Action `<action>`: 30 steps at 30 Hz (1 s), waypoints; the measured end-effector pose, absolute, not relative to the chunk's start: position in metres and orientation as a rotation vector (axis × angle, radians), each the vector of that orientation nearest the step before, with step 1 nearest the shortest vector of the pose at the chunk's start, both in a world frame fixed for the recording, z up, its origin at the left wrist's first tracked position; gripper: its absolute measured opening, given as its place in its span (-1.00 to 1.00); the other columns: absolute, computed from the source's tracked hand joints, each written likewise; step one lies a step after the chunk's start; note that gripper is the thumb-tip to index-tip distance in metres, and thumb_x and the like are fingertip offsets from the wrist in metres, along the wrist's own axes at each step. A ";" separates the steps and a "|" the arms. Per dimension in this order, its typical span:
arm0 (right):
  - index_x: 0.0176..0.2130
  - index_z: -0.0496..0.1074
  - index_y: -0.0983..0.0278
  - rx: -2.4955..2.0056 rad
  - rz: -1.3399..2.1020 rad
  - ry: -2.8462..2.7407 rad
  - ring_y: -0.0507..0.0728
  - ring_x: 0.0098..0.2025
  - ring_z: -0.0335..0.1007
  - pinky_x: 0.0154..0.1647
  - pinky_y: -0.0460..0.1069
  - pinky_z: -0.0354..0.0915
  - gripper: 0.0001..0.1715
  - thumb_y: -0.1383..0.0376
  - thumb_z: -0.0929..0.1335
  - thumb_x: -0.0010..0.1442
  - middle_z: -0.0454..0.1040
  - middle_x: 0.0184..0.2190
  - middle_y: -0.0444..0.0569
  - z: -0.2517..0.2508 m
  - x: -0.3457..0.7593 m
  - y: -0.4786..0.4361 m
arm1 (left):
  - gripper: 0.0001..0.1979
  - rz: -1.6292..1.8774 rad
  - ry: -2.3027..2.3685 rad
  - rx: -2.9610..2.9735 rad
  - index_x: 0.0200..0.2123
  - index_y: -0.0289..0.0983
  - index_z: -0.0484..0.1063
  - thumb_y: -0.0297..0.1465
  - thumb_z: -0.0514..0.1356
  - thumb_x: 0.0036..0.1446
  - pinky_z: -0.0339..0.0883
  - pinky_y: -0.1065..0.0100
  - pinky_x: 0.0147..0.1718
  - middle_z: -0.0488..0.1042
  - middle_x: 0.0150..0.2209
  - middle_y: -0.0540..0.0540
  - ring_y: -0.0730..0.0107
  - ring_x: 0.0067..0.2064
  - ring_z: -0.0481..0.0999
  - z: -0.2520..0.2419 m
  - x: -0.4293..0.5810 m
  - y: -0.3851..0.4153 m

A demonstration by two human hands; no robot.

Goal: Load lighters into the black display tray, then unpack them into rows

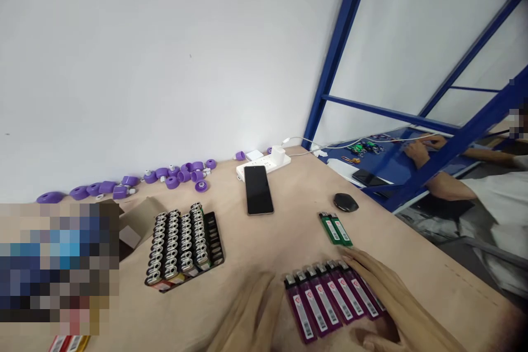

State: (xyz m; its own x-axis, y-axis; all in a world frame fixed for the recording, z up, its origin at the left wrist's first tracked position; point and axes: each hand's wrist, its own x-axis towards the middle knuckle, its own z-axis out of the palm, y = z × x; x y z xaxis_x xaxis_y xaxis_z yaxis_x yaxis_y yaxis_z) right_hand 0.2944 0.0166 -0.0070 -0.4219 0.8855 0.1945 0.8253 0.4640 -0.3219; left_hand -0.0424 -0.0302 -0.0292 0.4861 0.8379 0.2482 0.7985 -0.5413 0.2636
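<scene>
A row of several purple disposable lighters lies side by side on the wooden table top. My right hand curves around the row's right end, its fingers touching the lighters and its thumb low at the near side. My left hand, blurred, rests just left of the row and holds nothing. Two green lighters lie beyond the row. Further left, a black tray holds several rows of lighters with silver tops.
A black phone, a white power strip and a black oval object sit on the table. Purple caps line the wall. A blurred patch hides the left. Behind a blue metal frame, a co-worker's hands work at a blue surface.
</scene>
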 end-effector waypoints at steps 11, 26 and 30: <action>0.46 -0.20 0.02 -1.197 0.291 -2.597 0.49 0.39 0.02 0.27 0.40 0.22 0.05 0.07 0.39 0.21 0.03 0.43 0.06 -0.010 0.246 0.027 | -0.07 0.317 1.124 2.333 0.41 -0.35 -0.10 -0.26 0.33 0.13 0.15 -0.11 0.28 0.09 0.40 -0.39 -0.13 0.40 0.07 0.015 -0.022 0.012; 0.45 -0.29 0.18 -0.860 0.669 -2.732 0.41 0.45 -0.15 0.33 0.40 0.12 0.00 0.10 0.33 0.29 -0.05 0.43 0.24 0.008 0.163 0.058 | -0.04 0.523 1.597 2.460 0.43 -0.32 -0.24 -0.44 0.23 0.07 0.35 -0.08 0.17 0.20 0.33 -0.45 -0.19 0.32 0.25 -0.017 -0.077 -0.030; 0.46 -0.35 0.09 -0.958 0.874 -2.741 0.41 0.47 -0.26 0.33 0.36 0.13 0.04 0.14 0.34 0.28 -0.29 0.49 0.10 0.016 0.160 0.045 | -0.17 0.386 1.683 2.626 0.37 -0.39 0.02 -0.27 0.29 0.14 0.49 -0.03 0.03 0.27 0.27 -0.55 -0.24 0.24 0.37 -0.009 -0.083 -0.043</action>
